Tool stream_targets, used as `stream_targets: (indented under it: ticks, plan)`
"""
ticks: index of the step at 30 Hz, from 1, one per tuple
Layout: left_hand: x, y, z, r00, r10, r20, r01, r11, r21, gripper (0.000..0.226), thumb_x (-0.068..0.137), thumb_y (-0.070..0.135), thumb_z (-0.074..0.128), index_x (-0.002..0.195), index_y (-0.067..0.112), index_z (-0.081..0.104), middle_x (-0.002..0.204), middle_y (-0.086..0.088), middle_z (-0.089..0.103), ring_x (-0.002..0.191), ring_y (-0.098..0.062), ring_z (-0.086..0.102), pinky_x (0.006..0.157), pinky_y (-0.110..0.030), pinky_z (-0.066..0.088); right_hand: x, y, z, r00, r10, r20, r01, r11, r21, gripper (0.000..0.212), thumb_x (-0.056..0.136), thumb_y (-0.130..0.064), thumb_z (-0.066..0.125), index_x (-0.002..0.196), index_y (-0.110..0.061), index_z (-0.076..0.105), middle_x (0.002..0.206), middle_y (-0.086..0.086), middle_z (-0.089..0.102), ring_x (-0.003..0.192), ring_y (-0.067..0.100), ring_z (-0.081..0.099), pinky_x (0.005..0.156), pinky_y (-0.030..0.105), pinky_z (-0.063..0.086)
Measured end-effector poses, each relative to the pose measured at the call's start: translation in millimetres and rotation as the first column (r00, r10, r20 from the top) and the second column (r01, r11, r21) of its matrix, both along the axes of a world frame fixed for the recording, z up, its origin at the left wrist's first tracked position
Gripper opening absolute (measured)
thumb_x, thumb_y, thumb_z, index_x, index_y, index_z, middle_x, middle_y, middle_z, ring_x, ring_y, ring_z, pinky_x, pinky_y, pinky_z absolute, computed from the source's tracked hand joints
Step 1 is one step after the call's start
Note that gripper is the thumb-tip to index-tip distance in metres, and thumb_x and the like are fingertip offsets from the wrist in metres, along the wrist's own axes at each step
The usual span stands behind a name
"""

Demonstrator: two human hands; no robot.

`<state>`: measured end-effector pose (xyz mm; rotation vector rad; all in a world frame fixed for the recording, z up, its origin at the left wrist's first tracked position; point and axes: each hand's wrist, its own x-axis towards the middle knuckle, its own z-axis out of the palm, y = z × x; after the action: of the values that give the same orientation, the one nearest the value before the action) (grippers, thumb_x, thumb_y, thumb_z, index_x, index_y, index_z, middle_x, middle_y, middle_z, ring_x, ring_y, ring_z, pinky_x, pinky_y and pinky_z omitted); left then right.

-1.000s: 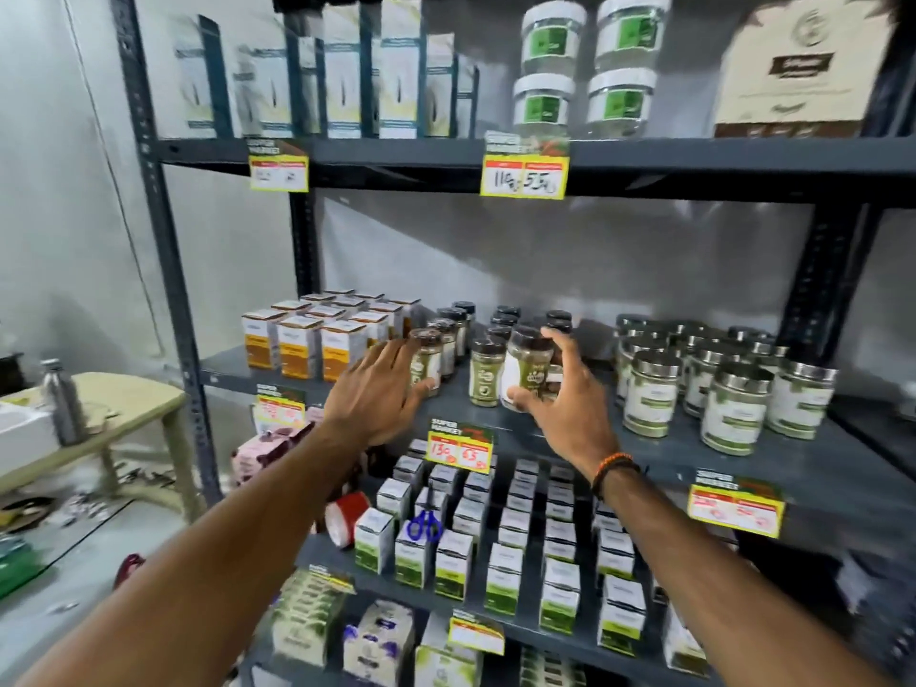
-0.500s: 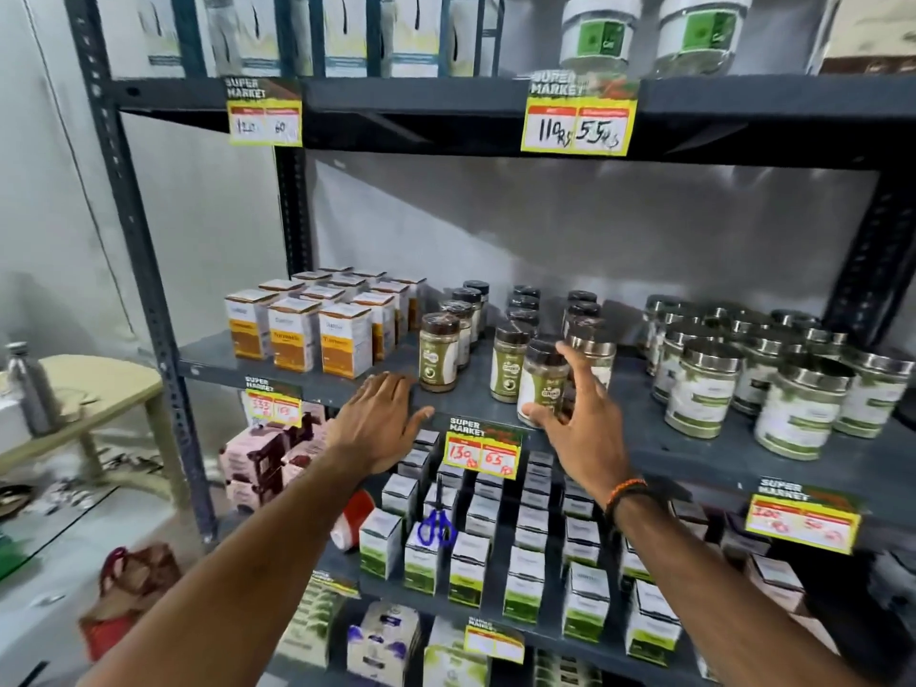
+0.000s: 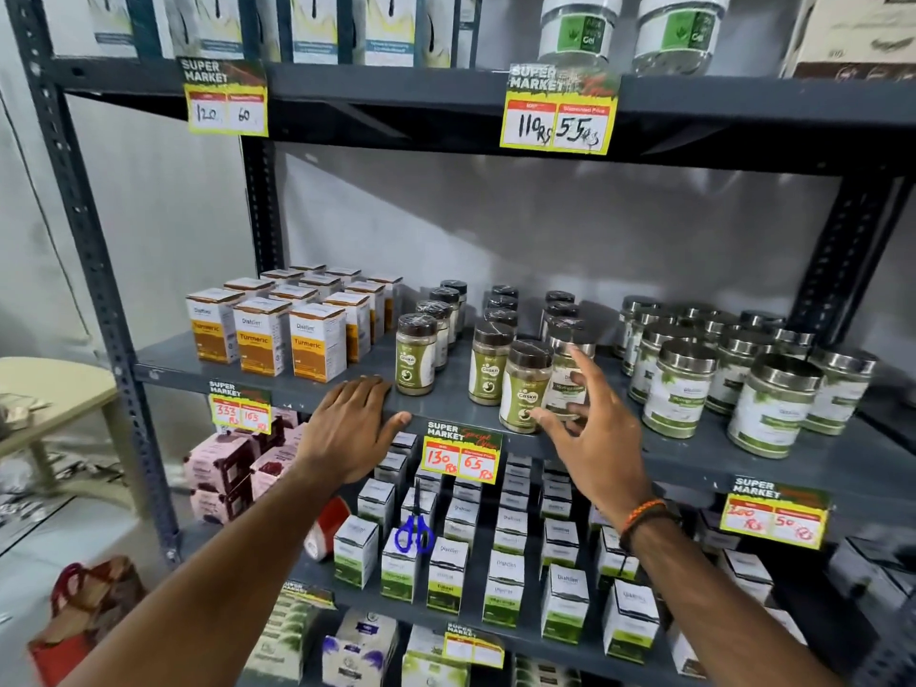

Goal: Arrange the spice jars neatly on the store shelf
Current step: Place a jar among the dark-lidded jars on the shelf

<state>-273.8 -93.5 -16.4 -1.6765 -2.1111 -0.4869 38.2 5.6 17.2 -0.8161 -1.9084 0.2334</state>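
Observation:
Brown-lidded spice jars with green labels stand in three columns on the middle shelf [image 3: 669,456]. The left column's front jar [image 3: 415,357] and the middle column's front jar [image 3: 490,364] stand upright. A third jar [image 3: 524,384] stands further forward, near the shelf's front edge. My right hand [image 3: 595,433] is beside it with fingers spread. Its thumb touches the jar's lower label and its fingers reach up past a paler jar [image 3: 570,349] behind. My left hand [image 3: 352,428] lies flat on the shelf's front edge, holding nothing.
Turmeric boxes [image 3: 317,342] fill the shelf's left part and steel-lidded jars [image 3: 679,389] its right. A price tag [image 3: 463,456] hangs below the spice jars. Blue scissors [image 3: 415,534] lie on small boxes on the lower shelf. Gel jars [image 3: 580,27] stand above.
My right hand drew the front jar toward the shelf edge and spread its fingers off it. My left hand dropped from beside the left jar onto the shelf's front edge.

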Motion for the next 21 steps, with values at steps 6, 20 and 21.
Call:
stream_targets:
  ticks: [6, 20, 21]
  plan:
    - [-0.4, 1.2, -0.9, 1.0, 0.014, -0.002, -0.014, 1.0, -0.006, 0.082, 0.102, 0.068, 0.015, 0.147, 0.008, 0.048, 0.151, -0.015, 0.054, 0.141, -0.031, 0.047, 0.121, -0.048, 0.033, 17.0, 23.3, 20.5, 0.993, -0.027, -0.117, 0.038, 0.995, 0.088, 0.064, 0.09, -0.033, 0.077, 0.147, -0.026, 0.048, 0.135, 0.001, 0.059, 0.109, 0.014, 0.063, 0.085, 0.041, 0.062]
    - [-1.8, 1.8, -2.6, 1.0, 0.013, 0.003, -0.013, 1.0, 0.001, 0.079, 0.102, 0.067, 0.019, 0.149, 0.009, 0.046, 0.152, -0.015, 0.054, 0.141, -0.03, 0.047, 0.12, -0.047, 0.034, 10.7, 49.2, 21.1, 0.991, 0.082, 0.11, -0.055, 0.972, -0.227, 0.106, 0.081, -0.014, 0.086, 0.159, -0.035, 0.016, 0.135, 0.003, 0.066, 0.1, 0.015, 0.069, 0.098, 0.04, 0.055]
    - [-0.9, 0.7, -1.4, 1.0, 0.009, 0.008, -0.009, 1.0, -0.002, 0.079, 0.102, 0.068, 0.018, 0.148, 0.009, 0.046, 0.151, -0.015, 0.054, 0.14, -0.03, 0.048, 0.119, -0.047, 0.035, 11.6, 49.3, 21.5, 0.991, 0.079, 0.105, -0.054, 0.973, -0.226, 0.106, 0.081, -0.013, 0.086, 0.159, -0.034, 0.017, 0.137, 0.003, 0.065, 0.105, 0.017, 0.069, 0.1, 0.038, 0.054]
